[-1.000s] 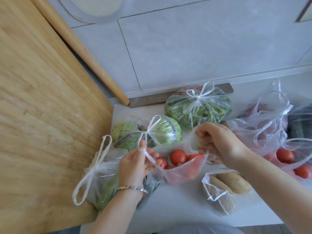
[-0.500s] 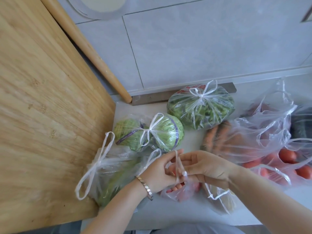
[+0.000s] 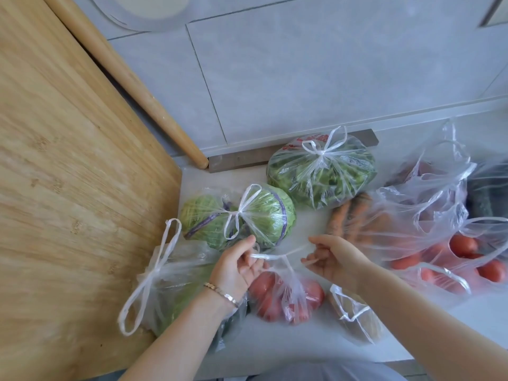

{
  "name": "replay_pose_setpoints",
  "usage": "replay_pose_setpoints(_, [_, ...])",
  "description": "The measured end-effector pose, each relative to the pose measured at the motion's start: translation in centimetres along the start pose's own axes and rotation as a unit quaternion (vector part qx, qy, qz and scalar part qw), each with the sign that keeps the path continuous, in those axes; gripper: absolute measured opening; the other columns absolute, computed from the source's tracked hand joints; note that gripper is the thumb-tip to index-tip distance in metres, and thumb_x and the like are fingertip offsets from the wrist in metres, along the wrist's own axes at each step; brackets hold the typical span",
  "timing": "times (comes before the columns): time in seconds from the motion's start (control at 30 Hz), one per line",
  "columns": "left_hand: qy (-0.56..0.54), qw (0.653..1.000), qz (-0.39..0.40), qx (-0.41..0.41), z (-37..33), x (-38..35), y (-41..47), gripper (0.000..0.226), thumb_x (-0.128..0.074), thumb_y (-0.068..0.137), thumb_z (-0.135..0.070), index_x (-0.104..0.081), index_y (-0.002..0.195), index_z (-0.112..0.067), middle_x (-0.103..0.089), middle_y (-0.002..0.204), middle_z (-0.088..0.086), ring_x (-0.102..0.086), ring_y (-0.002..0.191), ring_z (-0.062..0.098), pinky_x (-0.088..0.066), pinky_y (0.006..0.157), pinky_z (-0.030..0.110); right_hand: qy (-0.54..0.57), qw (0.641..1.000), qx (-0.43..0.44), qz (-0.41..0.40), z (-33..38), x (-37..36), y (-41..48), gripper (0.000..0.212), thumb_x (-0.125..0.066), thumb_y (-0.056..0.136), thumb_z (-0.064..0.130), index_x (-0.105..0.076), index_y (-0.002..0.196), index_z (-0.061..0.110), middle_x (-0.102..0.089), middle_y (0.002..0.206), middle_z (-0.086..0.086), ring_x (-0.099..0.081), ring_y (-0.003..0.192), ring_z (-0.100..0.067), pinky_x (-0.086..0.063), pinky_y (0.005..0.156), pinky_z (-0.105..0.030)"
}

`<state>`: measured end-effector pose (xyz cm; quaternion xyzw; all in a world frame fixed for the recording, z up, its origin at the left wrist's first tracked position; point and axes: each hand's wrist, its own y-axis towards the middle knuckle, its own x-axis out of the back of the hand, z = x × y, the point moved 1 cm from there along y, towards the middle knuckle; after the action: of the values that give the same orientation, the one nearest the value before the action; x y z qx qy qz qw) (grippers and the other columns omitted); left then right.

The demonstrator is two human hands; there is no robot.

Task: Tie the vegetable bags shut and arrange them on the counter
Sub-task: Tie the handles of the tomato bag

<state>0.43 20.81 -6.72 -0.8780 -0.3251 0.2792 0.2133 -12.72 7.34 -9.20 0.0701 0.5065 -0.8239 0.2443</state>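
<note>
My left hand (image 3: 236,266) and right hand (image 3: 334,259) each pinch a handle of the tomato bag (image 3: 286,295), pulled taut apart. It sits just in front of the tied cabbage bag (image 3: 242,215), on the counter (image 3: 308,224).

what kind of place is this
Most likely a home kitchen: a tiled wall behind a white counter, a wooden cutting board, a rolling pin, and bagged vegetables like cabbage.

Red tomatoes (image 3: 286,296) showed through clear plastic; the cabbage (image 3: 264,215) was green, purple-banded; carrots (image 3: 349,215) orange; worktop (image 3: 302,345) white.
</note>
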Motion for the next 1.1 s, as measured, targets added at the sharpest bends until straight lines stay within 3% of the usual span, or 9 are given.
replay_pose_setpoints(0.1, [0.284,0.955,0.082,0.025,0.0,-1.1,-0.7,0.033,-0.058,0.085,-0.027,-0.058,0.055,-0.014,-0.039,0.038,-0.008,-0.034,0.033,0.003,-0.035,0.044,0.013,0.033,0.999,0.003,-0.015,-0.4,-0.2,0.7,0.031,-0.050,0.089,-0.004,-0.041,0.062,0.008,-0.029,0.035,0.002,-0.033,0.026,-0.009,-0.037,0.032,-0.013])
replay_pose_setpoints(0.2, [0.606,0.780,0.126,-0.086,-0.2,-1.7,-0.8,0.027,-0.055,0.089,-0.036,-0.070,0.077,-0.016,-0.053,0.052,-0.011,-0.044,0.044,0.000,-0.029,0.044,0.009,-0.049,0.999,0.008,-0.011,-0.8,0.0,1.5,0.034,-0.052,0.088,-0.006,-0.039,0.060,0.010,-0.024,0.041,0.005,-0.024,0.028,-0.005,-0.023,0.028,-0.013])
replay_pose_setpoints(0.33, [0.713,0.620,0.192,-0.264,0.1,-1.4,-0.7,0.040,-0.044,0.089,-0.040,-0.067,0.082,-0.008,-0.062,0.081,0.007,-0.049,0.069,0.018,-0.034,0.060,0.026,-0.073,0.996,-0.038,-0.033,-0.6,0.2,3.0,0.028,-0.051,0.090,-0.005,-0.046,0.063,0.004,-0.028,0.053,0.000,-0.026,0.025,-0.003,-0.025,0.028,-0.010])
replay_pose_setpoints(0.43, [0.751,0.525,0.254,-0.309,1.0,0.8,-0.1,0.036,-0.042,0.083,-0.033,-0.065,0.064,-0.011,-0.061,0.068,0.002,-0.056,0.059,0.020,-0.035,0.052,0.019,-0.006,0.996,-0.067,-0.066,-0.9,1.1,4.6,0.023,-0.048,0.091,-0.006,-0.047,0.069,0.001,-0.035,0.060,-0.003,-0.030,0.022,-0.003,-0.032,0.029,-0.009])
replay_pose_setpoints(0.57, [0.750,0.477,0.264,-0.375,2.3,3.6,1.1,0.022,-0.056,0.075,-0.019,-0.053,0.053,-0.017,-0.051,0.055,-0.004,-0.046,0.052,0.014,-0.036,0.057,0.018,0.081,0.987,-0.105,-0.087,-1.9,2.6,5.8,0.024,-0.045,0.092,-0.006,-0.043,0.070,0.003,-0.031,0.062,-0.003,-0.028,0.021,-0.005,-0.031,0.029,-0.008])
replay_pose_setpoints(0.73, [0.711,0.541,0.206,-0.400,2.0,4.4,1.7,0.025,-0.055,0.074,-0.016,-0.047,0.051,-0.014,-0.046,0.052,-0.001,-0.038,0.047,0.014,-0.031,0.054,0.015,0.127,0.984,-0.089,-0.093,-1.8,2.6,6.2,0.031,-0.043,0.092,-0.008,-0.037,0.065,0.007,-0.029,0.036,-0.002,-0.025,0.019,-0.007,-0.025,0.028,-0.008])
replay_pose_setpoints(0.9, [0.600,0.776,0.051,-0.190,2.7,3.3,2.8,0.032,-0.052,0.085,-0.020,-0.045,0.054,-0.014,-0.040,0.051,-0.009,-0.039,0.046,0.006,-0.034,0.050,0.016,0.101,0.982,-0.029,-0.157,-1.7,1.8,5.9,0.031,-0.048,0.088,-0.010,-0.039,0.064,0.006,-0.027,0.049,0.001,-0.022,0.026,-0.008,-0.023,0.029,-0.011])
replay_pose_setpoints(1.0, [0.201,0.977,-0.055,0.046,1.2,1.6,3.4,0.036,-0.048,0.088,-0.009,-0.049,0.052,-0.009,-0.040,0.037,-0.005,-0.036,0.032,0.008,-0.032,0.039,0.018,0.054,0.991,0.049,-0.110,-0.1,0.7,4.3,0.036,-0.049,0.089,-0.001,-0.034,0.059,0.013,-0.026,0.043,0.001,-0.023,0.033,-0.009,-0.022,0.031,-0.015])
replay_pose_setpoints(1.1, [-0.097,0.990,-0.003,0.102,-0.9,0.6,2.4,0.031,-0.032,0.092,0.004,-0.063,0.083,0.002,-0.066,0.060,0.008,-0.063,0.048,0.014,-0.053,0.045,0.020,-0.030,0.997,0.057,0.033,1.2,-1.0,1.1,0.028,-0.040,0.091,0.001,-0.052,0.067,0.005,-0.052,0.051,-0.004,-0.042,0.033,-0.012,-0.042,0.035,-0.020])
